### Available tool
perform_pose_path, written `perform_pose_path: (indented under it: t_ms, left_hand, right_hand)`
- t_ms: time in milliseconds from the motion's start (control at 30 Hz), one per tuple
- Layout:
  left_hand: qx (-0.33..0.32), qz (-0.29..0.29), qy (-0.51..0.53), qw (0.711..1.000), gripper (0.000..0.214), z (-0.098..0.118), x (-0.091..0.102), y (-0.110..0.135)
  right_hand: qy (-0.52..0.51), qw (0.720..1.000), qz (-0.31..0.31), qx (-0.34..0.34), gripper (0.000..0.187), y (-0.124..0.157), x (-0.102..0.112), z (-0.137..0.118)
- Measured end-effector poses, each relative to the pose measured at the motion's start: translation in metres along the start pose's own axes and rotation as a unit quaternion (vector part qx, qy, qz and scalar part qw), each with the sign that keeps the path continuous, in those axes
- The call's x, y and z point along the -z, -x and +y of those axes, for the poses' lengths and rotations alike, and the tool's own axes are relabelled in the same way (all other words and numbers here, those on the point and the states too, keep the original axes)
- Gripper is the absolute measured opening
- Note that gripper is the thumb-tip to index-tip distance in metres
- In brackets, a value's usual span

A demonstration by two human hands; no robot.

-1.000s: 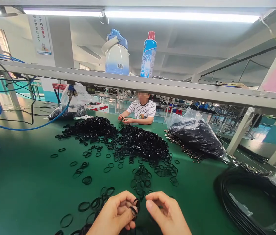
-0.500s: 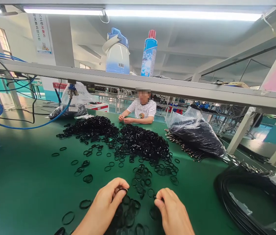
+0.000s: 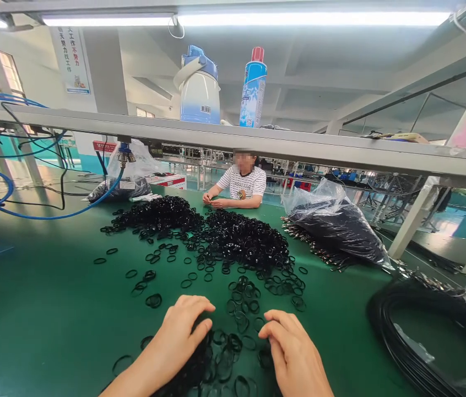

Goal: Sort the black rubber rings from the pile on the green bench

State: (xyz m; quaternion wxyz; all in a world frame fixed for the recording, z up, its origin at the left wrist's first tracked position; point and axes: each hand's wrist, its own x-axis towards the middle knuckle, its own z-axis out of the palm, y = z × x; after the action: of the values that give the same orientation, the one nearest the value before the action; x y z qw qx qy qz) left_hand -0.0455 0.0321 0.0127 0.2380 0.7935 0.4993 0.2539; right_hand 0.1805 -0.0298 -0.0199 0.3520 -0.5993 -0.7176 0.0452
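My left hand (image 3: 183, 333) hovers over the near rings with thumb and fingers parted, nothing visible between them. Across from it, my right hand (image 3: 293, 347) has loosely bent fingers that stand apart, and no ring shows in its grasp. Between the hands lie scattered thin black rings (image 3: 225, 353), some overlapping; part of this group is hidden under my left hand. Farther out, a big heap of the same black rings (image 3: 249, 242) joins a second mound (image 3: 158, 215) to its left. A few loose rings (image 3: 153, 300) lie left of centre.
Coiled black cables (image 3: 385, 325) lie at right, below a plastic bag of black cables (image 3: 332, 220). Blue tubing (image 3: 63, 215) crosses the left side. A shelf (image 3: 233, 129) spans overhead, carrying a jug (image 3: 200, 91) and spray can (image 3: 253, 91). A person (image 3: 241, 184) sits opposite.
My left hand has opened from its pinch, and the ring it held is no longer in its fingers. My right fingers have loosened too. The view has shifted slightly.
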Motion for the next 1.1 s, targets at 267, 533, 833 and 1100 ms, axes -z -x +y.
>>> perform_pose_path:
  t_ms: [267,533,833,1100]
  left_hand:
    - [-0.010,-0.036,0.053,0.998,0.014,0.022,-0.006,0.006]
    - [0.057,-0.107,0.277,0.953,0.020,0.046,-0.019,0.019]
    - [0.018,-0.022,0.235,0.971,0.020,0.040,-0.015,0.019]
    - [0.010,-0.062,0.166,0.984,0.019,0.047,-0.025,0.024]
  right_hand:
    - [-0.112,0.992,0.032,0.051,0.024,0.001,-0.006,-0.016]
    - [-0.394,0.905,-0.065,-0.144,0.016,-0.002,-0.011,-0.025]
    - [-0.543,0.804,-0.077,-0.229,0.039,-0.007,0.001,-0.022]
    - [-0.549,0.799,-0.084,-0.231,0.042,-0.003,-0.004,-0.028]
